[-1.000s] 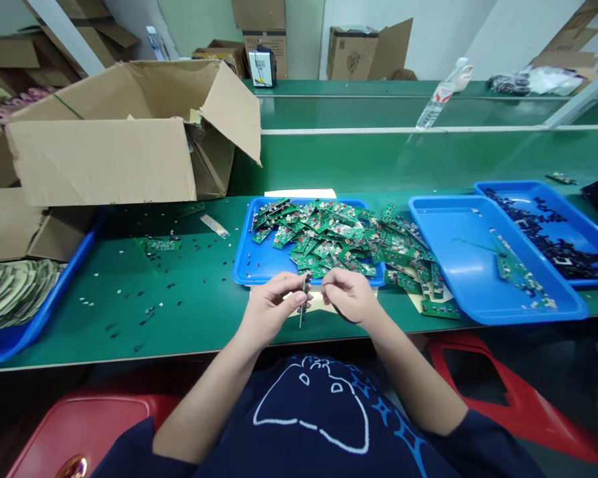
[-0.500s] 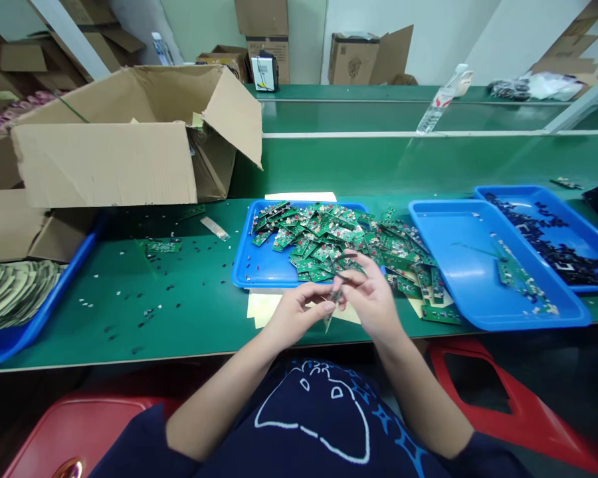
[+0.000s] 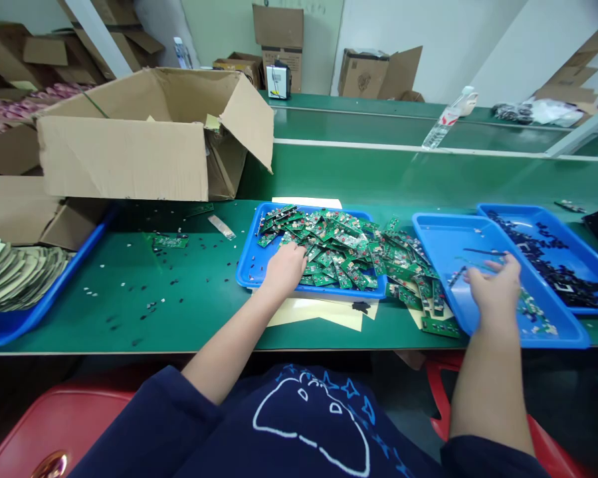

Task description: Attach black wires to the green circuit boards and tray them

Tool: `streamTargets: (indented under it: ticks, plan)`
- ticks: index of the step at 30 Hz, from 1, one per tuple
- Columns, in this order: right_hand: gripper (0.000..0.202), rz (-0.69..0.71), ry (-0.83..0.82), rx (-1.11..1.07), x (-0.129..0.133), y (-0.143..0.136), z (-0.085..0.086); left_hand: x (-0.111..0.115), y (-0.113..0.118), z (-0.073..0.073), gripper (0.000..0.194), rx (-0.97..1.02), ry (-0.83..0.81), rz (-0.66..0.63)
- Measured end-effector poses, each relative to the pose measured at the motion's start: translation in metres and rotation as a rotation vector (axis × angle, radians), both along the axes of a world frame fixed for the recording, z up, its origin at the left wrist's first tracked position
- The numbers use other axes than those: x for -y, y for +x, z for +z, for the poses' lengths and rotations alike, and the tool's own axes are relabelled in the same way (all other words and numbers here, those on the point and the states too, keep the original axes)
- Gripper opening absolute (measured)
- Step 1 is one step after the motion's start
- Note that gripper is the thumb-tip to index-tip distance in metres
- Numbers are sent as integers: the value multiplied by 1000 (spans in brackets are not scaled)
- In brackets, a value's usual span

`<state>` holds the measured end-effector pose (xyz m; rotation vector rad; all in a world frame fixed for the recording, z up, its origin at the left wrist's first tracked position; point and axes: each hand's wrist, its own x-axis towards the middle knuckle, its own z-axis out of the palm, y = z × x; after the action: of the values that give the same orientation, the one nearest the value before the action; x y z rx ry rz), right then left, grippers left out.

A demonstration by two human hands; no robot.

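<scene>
My left hand (image 3: 284,269) reaches over the left end of a pile of green circuit boards (image 3: 329,249) in a blue tray (image 3: 245,262). Its fingers curl down among the boards, and whatever they pinch is hidden. My right hand (image 3: 496,289) is above a second blue tray (image 3: 438,242). A thin dark stick-like tool (image 3: 483,251), perhaps tweezers, juts leftward from its fingers. Beside the thumb side, a small circuit board (image 3: 457,276) appears edge-on; I cannot tell whether the fingers still touch it. Small pale parts (image 3: 538,315) lie in that tray.
Black parts fill a further blue tray (image 3: 488,210) at the right. More boards spill between the trays over yellow paper (image 3: 323,312). A large cardboard box (image 3: 124,159) stands at back left, above stacked pale sheets (image 3: 22,275). A bottle (image 3: 448,119) leans on the shelf edge.
My hands have parted from above the table's front edge. The left moved onto the board pile; the right moved over the right-hand tray with the thin tool. The view has shifted slightly.
</scene>
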<state>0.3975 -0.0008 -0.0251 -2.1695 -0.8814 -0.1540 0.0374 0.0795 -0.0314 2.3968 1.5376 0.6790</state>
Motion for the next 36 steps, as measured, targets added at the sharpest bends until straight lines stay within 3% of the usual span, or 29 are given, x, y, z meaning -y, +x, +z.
streamTargets:
  ticks: [3, 5, 9, 12, 17, 20, 22, 25, 29, 32, 36]
  plan:
    - [68, 109, 82, -111, 0, -31, 0, 5, -12, 8, 15, 22, 17, 25]
    - [62, 272, 122, -210, 1, -65, 4, 10, -22, 16, 17, 91, 28, 58]
    - [57, 851, 213, -655, -2, -146, 17, 28, -34, 31, 15, 417, 10, 49]
    - [67, 1062, 159, -861, -10, -192, 24, 45, -35, 37, 14, 580, -60, -24]
    - [55, 1157, 185, -927, -19, -219, 25, 65, -36, 41, 23, 984, -380, 17]
    - [49, 1138, 208, -1024, -15, -227, 21, 70, -32, 37, 36, 1204, -538, 32]
    - [49, 1078, 238, -1091, -10, -234, 18, 72, -26, 30, 40, 1275, -545, 70]
    - [55, 1050, 271, -1130, -2, -241, 15, 72, -17, 24, 29, 1354, -439, 177]
    - [40, 1080, 336, -1006, 4, -235, 15, 66, -18, 33, 23, 1533, -422, 216]
    - [18, 1133, 339, -859, 6, -224, 16, 62, -24, 48, 20, 1426, -455, 154]
    - [17, 1247, 237, -735, 9, -217, 18, 62, -23, 59, 19, 985, -589, 18]
